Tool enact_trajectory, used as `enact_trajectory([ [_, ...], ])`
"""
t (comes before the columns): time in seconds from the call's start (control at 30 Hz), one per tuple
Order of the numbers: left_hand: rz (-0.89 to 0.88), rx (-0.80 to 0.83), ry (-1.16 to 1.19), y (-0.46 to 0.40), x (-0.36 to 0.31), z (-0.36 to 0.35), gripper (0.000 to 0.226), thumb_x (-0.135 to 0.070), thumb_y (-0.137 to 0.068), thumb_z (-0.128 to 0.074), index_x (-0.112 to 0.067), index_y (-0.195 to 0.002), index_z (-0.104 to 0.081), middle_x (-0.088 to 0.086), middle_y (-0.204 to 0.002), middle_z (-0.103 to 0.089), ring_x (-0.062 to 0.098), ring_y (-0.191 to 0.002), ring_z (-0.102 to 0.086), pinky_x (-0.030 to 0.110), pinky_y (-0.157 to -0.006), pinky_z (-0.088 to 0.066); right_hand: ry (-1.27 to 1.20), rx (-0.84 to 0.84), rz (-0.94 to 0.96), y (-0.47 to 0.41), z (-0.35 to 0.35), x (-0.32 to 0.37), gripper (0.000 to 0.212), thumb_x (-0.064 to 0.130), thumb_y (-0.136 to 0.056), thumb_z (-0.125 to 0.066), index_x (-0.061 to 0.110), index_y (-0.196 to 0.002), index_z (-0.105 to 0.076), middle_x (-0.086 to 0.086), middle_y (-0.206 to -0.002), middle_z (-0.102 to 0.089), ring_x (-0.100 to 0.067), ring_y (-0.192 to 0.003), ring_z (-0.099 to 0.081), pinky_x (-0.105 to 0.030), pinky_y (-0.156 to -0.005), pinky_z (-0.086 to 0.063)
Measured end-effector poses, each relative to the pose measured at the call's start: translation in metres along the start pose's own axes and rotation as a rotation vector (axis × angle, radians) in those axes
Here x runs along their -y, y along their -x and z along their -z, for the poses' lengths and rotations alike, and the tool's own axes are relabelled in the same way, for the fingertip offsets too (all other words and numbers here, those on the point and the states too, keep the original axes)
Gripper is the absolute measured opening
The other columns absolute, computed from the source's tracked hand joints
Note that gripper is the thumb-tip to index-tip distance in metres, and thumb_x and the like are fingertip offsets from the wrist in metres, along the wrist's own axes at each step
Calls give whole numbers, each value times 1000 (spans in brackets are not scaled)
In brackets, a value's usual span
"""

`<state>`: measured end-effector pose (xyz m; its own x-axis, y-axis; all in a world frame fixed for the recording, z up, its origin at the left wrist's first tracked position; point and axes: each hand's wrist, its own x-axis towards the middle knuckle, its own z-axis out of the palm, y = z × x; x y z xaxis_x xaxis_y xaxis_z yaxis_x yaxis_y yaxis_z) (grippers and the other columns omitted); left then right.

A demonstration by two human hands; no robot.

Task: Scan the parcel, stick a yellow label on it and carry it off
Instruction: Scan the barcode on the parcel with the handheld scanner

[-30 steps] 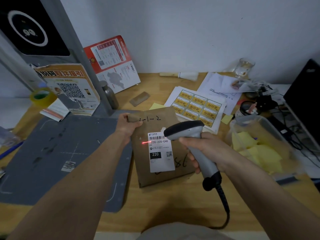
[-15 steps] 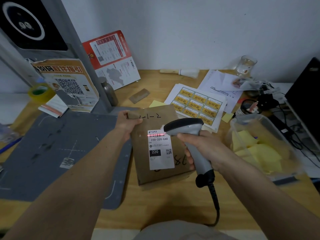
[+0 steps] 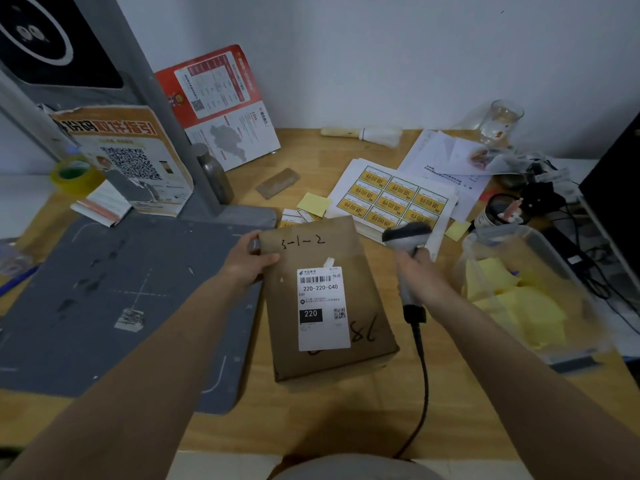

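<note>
One brown parcel (image 3: 325,303) was pinned at its far-left corner by left hand (image 3: 251,261), fingers curled, one barcode scanner (image 3: 408,251) was gripped beside it by right hand (image 3: 414,271), one yellow label sheet (image 3: 391,199) was noted beyond.

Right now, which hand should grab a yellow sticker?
Probably the right hand: it is nearer the yellow label sheet, though it must drop the scanner. The left hand steadies the parcel.

Scanner (image 3: 408,237) head motion-blurred; its cable (image 3: 420,382) leaves the bottom edge.
</note>
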<state>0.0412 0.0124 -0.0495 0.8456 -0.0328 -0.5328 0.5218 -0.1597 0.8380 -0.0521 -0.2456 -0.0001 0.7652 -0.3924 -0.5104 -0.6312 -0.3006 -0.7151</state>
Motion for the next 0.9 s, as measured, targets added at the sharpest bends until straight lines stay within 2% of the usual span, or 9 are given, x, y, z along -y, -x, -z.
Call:
enact_trajectory([
  [0.1, -7, -40, -35, 4, 5, -4, 66, -6, -86, -65, -21, -142, -33, 15, -127, -57, 30, -106, -58, 39, -82, -51, 247, -124, -38, -25, -4, -27, 72, 53, -85, -20, -1, -108, -61, -15, -100, -64, -31, -88, -60, -35, -78, -52],
  [0.17, 14, -48, -44, 9, 8, -7, 62, -10, -87, -64, -19, -142, -35, 15, -128, -56, 29, -105, -57, 42, -90, -49, 212, -93, -76, -29, -13, -40, 49, 33, -97, -32, -6, -117, -53, -18, -104, -56, -31, -95, -57, -32, -75, -51],
  [0.27, 27, -11, -28, 14, 15, -6, 61, -15, -88, -63, -24, -142, -36, 13, -129, -57, 30, -109, -59, 48, -97, -48, 109, -8, -60, -44, -31, -67, 32, 9, -92, -47, -4, -121, -44, -24, -118, -53, -40, -108, -54, -48, -89, -48],
  [0.4, 34, -6, -49, 19, 16, -5, 59, -16, -91, -58, -31, -143, -35, 8, -127, -58, 29, -109, -59, 46, -94, -49, 121, 17, -71, -83, -47, -109, 38, 17, -83, -56, 1, -117, -47, -20, -108, -58, -35, -94, -59, -43, -72, -53],
  [0.57, 36, -79, 2, 20, 18, -9, 45, -20, -95, -53, -30, -138, -44, 6, -123, -59, 28, -110, -58, 42, -89, -49, 102, -34, -121, -55, -25, -81, 32, 14, -91, -51, -2, -117, -40, -13, -97, -46, -20, -72, -48, -31, -54, -37],
  [0.67, 36, -282, 164, 19, 14, -10, 29, -21, -94, -54, -10, -120, -61, 11, -109, -66, 26, -100, -63, 34, -80, -52, 94, -87, 0, -59, -14, -71, 15, 15, -93, -48, 6, -105, -46, -7, -93, -46, -25, -87, -51, -35, -70, -41],
  [0.73, 19, -400, 239, 14, 12, -7, 19, -17, -92, -57, -2, -98, -66, 12, -92, -67, 24, -88, -63, 32, -78, -53, 74, -68, 73, -66, -12, -61, 10, 17, -93, -49, 12, -85, -44, -5, -78, -46, -22, -75, -49, -34, -64, -40],
  [0.8, 11, -445, 290, 9, 7, -3, 22, -18, -93, -55, -7, -76, -63, 9, -74, -61, 20, -74, -59, 29, -70, -53, 68, -67, 140, -72, -15, -43, 19, 16, -92, -49, 14, -76, -40, -1, -67, -41, -15, -60, -41, -27, -54, -34],
  [0.9, 21, -450, 319, -1, -1, 3, 31, -21, -94, -54, -11, -65, -54, 5, -62, -52, 16, -60, -52, 28, -67, -54, 52, -71, 239, -73, -24, -7, 19, 8, -91, -48, 16, -75, -42, 3, -70, -42, -12, -63, -40, -23, -54, -33],
])
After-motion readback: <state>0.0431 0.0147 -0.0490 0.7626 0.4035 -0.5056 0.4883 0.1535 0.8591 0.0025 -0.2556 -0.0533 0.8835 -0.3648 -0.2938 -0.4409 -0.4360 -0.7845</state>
